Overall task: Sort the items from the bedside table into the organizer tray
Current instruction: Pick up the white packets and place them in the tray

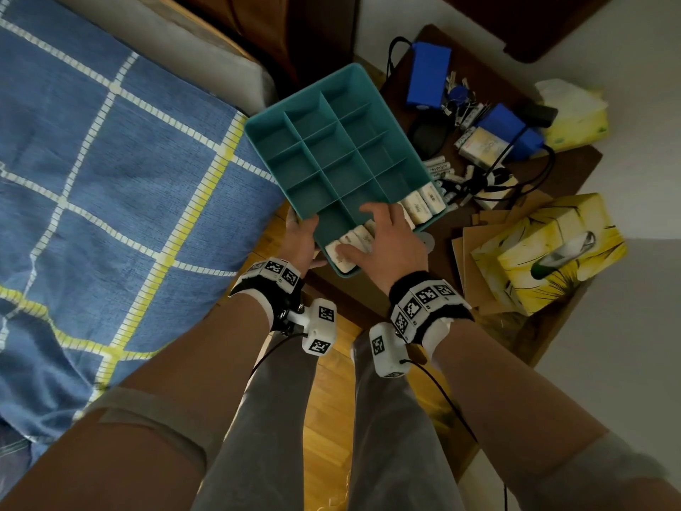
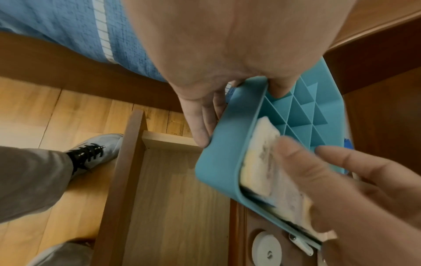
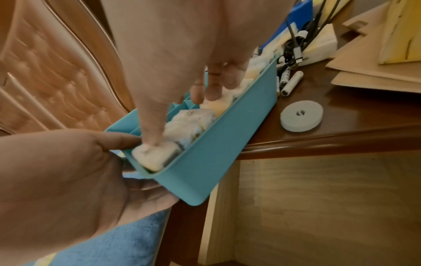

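Note:
The teal organizer tray (image 1: pixel 333 149) hangs tilted over the near edge of the bedside table (image 1: pixel 516 326). My left hand (image 1: pixel 300 237) grips its near left corner, thumb inside the rim and fingers under the wall (image 2: pixel 218 162). Several white and yellow tissue packets (image 1: pixel 416 206) lie in a row in the long near compartment; the other compartments hold nothing. My right hand (image 1: pixel 387 241) lies spread over the packets, thumb pressing the end packet (image 3: pixel 150 154) and fingers touching those further along (image 3: pixel 189 120).
On the table behind the tray lie blue power packs (image 1: pixel 429 73), keys (image 1: pixel 458 94), loose batteries (image 1: pixel 440 169), black cables, yellow tissue boxes (image 1: pixel 549 252), cardboard and a grey disc (image 3: pixel 301 116). The blue checked bed (image 1: pixel 110 160) is left; an open drawer (image 2: pixel 159 198) below.

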A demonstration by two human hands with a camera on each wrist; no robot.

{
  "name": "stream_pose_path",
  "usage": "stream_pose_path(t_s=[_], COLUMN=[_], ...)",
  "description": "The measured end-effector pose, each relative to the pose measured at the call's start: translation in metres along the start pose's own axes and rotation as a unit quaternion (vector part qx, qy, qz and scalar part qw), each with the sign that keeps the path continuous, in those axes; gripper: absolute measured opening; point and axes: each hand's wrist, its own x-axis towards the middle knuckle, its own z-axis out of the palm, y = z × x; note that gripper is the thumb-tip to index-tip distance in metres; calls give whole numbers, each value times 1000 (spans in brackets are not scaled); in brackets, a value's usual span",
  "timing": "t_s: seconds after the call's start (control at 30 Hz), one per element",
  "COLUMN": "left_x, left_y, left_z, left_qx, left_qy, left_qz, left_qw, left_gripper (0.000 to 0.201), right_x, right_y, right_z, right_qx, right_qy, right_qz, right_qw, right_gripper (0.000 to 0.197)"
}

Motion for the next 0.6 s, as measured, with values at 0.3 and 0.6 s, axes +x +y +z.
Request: stream_pose_path(t_s=[0.3, 0.6], left_x=[18, 22], left_y=[7, 14], left_z=[5, 21], left_qx=[-11, -12], left_qy=[88, 148], left_qz=[-35, -61], left_qw=[995, 987], left_gripper=[41, 40], right_x=[27, 69], right_y=[48, 96], right_z=[-40, -80], right_qx=[22, -111], right_qy=[136, 121], right_qz=[89, 222], right_qw=[986, 961], right_gripper=[36, 61])
